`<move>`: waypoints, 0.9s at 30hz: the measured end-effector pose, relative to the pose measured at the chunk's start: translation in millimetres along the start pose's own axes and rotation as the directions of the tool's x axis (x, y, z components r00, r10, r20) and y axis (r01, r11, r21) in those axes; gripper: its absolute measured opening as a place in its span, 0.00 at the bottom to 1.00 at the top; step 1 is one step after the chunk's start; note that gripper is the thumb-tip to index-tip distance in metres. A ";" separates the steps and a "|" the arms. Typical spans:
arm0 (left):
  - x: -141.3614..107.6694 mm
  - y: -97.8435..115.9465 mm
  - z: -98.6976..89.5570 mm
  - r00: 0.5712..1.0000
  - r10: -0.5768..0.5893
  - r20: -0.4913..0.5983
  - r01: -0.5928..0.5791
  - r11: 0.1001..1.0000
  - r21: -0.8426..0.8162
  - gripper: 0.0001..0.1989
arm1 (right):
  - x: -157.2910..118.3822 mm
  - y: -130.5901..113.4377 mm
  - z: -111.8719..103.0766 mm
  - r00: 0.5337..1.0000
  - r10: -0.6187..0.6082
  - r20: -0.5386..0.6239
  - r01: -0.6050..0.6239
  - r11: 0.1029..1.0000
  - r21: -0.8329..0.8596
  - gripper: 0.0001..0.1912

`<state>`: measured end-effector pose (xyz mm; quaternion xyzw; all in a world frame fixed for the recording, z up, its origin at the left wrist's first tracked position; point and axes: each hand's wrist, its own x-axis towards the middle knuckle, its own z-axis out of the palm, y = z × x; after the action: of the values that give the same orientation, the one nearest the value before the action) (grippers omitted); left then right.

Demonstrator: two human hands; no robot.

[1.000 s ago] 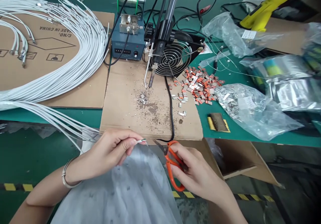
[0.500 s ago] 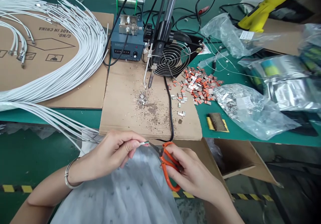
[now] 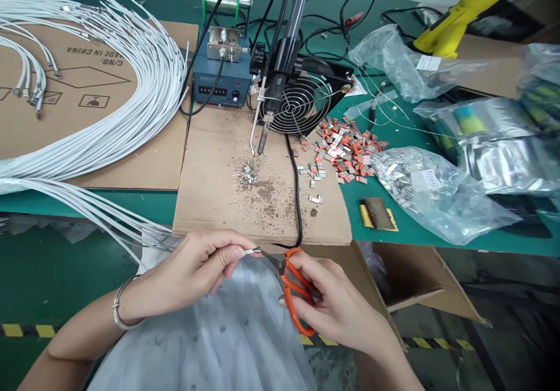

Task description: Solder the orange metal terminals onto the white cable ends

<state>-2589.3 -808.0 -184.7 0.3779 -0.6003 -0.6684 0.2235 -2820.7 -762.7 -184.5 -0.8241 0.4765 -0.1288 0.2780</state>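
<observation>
Some thin coloured wires poke out of a white cable at 7 o'clock, and the left hand pinches that cable close to its end. At 5 o'clock, the right hand is curled round a pair of orange-handled scissors. The blades are right by the wires (too small to tell if they touch). A big bunch of cables lies at 10 o'clock, a soldering iron leans at 12 o'clock, and a pile of small parts sits at 2 o'clock on the surface.
</observation>
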 end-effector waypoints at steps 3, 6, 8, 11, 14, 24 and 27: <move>0.1 -1.4 -0.6 1.000 0.006 -0.002 -0.006 1.000 0.001 0.16 | -0.9 0.0 0.2 1.000 -0.004 -0.003 0.004 1.000 -0.001 0.07; 0.3 -2.3 -1.1 1.000 0.008 0.006 -0.008 1.000 0.001 0.15 | -1.5 0.1 0.9 1.000 -0.007 -0.007 0.007 1.000 -0.012 0.06; 0.2 -2.2 -1.0 1.000 0.009 0.007 -0.009 1.000 0.002 0.15 | -1.5 0.2 1.5 1.000 -0.005 -0.009 0.005 1.000 -0.014 0.06; 0.0 -1.1 -0.2 1.000 0.016 0.005 -0.016 1.000 0.010 0.16 | -1.4 0.2 1.9 1.000 -0.003 -0.010 0.003 1.000 0.003 0.05; 0.4 0.3 0.9 1.000 0.021 -0.001 -0.021 1.000 0.010 0.16 | -1.6 0.2 1.8 1.000 -0.002 -0.006 0.002 1.000 0.006 0.04; 1.2 1.3 1.4 1.000 0.026 0.011 -0.026 1.000 0.002 0.15 | -3.7 1.8 2.5 0.999 -0.014 -0.031 0.013 0.999 -0.029 0.03; 1.1 1.5 1.4 1.000 0.026 0.013 -0.026 0.999 0.022 0.15 | -4.5 2.2 3.1 0.999 -0.025 -0.020 0.025 0.999 -0.028 0.03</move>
<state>-2591.2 -808.2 -183.6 0.3683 -0.6139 -0.6612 0.2242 -2823.2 -758.6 -188.1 -0.8324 0.4706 -0.1340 0.2601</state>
